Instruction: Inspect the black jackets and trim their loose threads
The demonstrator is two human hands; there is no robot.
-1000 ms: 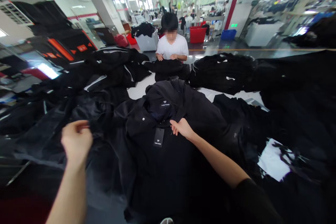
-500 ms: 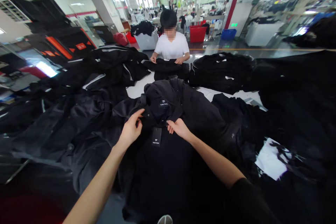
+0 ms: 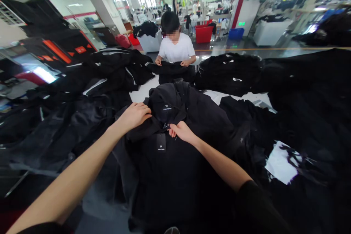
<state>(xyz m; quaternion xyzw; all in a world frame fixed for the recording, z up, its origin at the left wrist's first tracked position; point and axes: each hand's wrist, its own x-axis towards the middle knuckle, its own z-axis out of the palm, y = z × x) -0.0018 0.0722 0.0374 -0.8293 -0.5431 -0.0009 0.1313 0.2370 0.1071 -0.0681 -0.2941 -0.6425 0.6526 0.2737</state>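
Note:
A black hooded jacket (image 3: 170,175) lies spread in front of me, its neck opening facing up. Inside the neck a printed logo (image 3: 167,107) shows in pale letters. My left hand (image 3: 135,114) grips the fabric at the left side of the neck, its fingers bent and closed on the cloth. At the front of the neck, my right hand (image 3: 181,131) pinches the garment's edge between thumb and fingers. Just below, a black hang tag (image 3: 161,142) lies against the jacket's front.
Dark garments (image 3: 95,69) are heaped on both sides over a white tabletop (image 3: 148,89). Across the table a person in a white shirt (image 3: 176,48) handles another black garment. A white piece of material (image 3: 282,162) lies right. Bins, including a red one (image 3: 203,34), stand behind.
My left hand has shifted up and its fingers have closed on the cloth at the left of the neck. My right hand stays pinched at the front, slightly further left in view.

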